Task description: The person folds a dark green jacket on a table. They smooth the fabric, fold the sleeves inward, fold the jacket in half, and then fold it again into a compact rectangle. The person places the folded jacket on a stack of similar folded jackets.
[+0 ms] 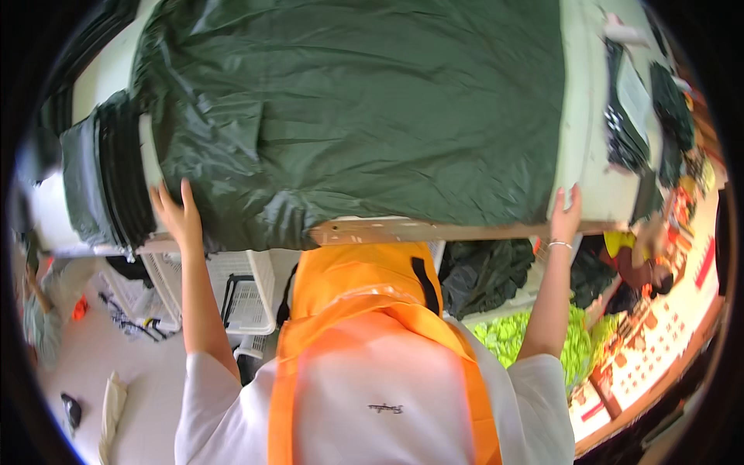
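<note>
A wide piece of dark green, slightly shiny fabric (411, 108) lies spread and wrinkled over the white table (593, 182) before me. At its lower left corner, my left hand (182, 217) rests with thumb and fingers apart, touching the fabric's edge and the tabletop. My right hand (566, 213), wearing a thin bracelet, is at the near table edge by the fabric's lower right corner, fingers stretched out. Neither hand grips anything that I can see. Left of the fabric sits a stack of folded dark green pieces (108, 174).
Dark pieces with a pale sheet (635, 101) lie on the right of the table. Below stand white plastic crates (263, 291), dark cloth (484, 271) and a bright yellow-green heap (508, 337). An orange apron (364, 275) hangs against the table edge. Other people are at both sides.
</note>
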`<state>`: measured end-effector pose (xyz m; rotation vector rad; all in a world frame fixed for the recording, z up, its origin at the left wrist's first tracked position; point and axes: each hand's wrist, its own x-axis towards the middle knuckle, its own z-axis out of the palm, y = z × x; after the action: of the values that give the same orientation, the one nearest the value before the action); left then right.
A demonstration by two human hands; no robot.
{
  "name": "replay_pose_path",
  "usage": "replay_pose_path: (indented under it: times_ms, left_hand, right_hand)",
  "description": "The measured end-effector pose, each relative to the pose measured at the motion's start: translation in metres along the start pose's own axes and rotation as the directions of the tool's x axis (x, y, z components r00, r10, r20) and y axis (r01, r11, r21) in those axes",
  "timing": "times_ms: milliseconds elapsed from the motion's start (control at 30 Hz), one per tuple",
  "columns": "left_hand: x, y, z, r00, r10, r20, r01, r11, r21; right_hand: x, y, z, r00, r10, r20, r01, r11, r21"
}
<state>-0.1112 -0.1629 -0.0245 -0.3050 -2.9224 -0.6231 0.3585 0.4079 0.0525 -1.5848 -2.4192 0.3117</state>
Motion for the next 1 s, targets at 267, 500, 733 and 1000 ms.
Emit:
replay_pose_path:
  times_ms: [267,500,733,1000]
  left_hand:
    - [-0.044,-0.012,-0.005,0.973,-0.204,0.108,0.227,0.927,-0.299]
    - [-0.040,-0.062,0.028,0.981,-0.191,0.030,0.185,0.881,-0.435]
    - [-0.158,-0.081,-0.016,0.880,-0.474,0.000,0.379,0.703,-0.601]
    - [-0.181,-0.018,0.004,0.639,-0.512,0.574,0.769,0.403,-0.496]
  right_hand:
    - [-0.060,0.041,0.009,0.959,0.227,0.170,-0.276,0.887,0.371]
    - [0.007,0.044,-0.003,0.990,-0.131,-0.044,0.138,0.948,0.288]
    - [-0.080,0.012,-0.031,0.750,-0.623,0.221,0.646,0.762,-0.046]
    - [-0.098,0.061,-0.019,0.749,-0.503,0.430,0.600,0.791,-0.120]
